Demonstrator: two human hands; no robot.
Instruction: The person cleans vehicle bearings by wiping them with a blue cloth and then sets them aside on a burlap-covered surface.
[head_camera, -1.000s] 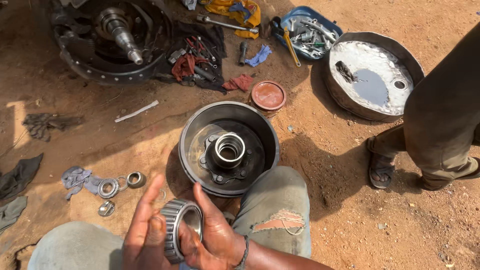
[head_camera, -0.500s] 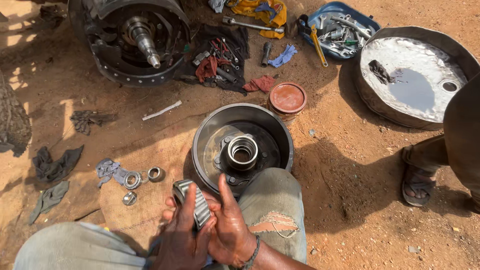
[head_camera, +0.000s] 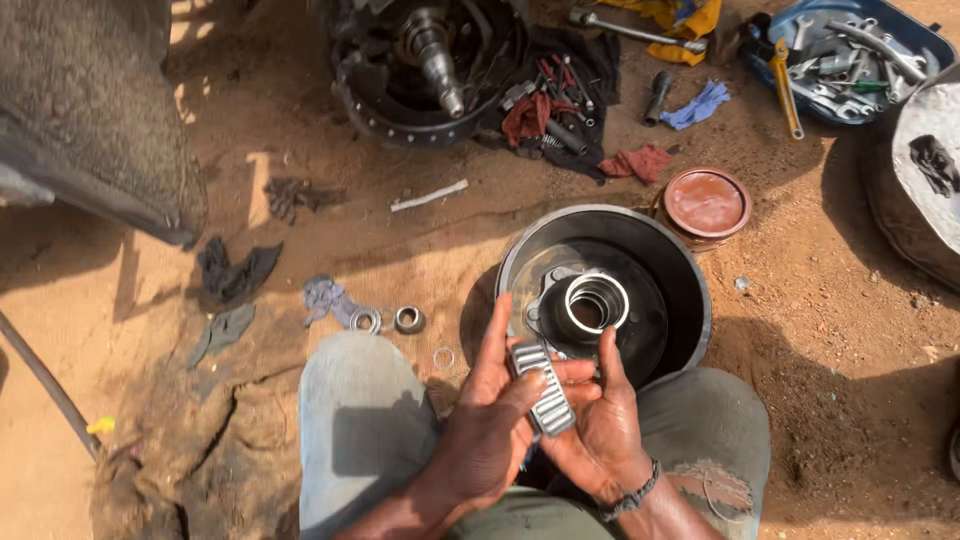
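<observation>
I see the roller bearing (head_camera: 541, 385) held edge-on between my two hands, just in front of the brake drum (head_camera: 680, 290) on the ground. My left hand (head_camera: 490, 420) is closed round its near side, thumb lying across the rollers; my right hand (head_camera: 598, 430) cups it from the other side, fingers curled against the ring. The drum lies open side up, its hub (head_camera: 594, 305) in the middle. Left of the drum, two small rings (head_camera: 388, 320) lie on the dirt beside a grey rag (head_camera: 325, 296). Beyond the drum sits a round red tin (head_camera: 707, 203), and further beyond it the axle spindle (head_camera: 437, 55).
</observation>
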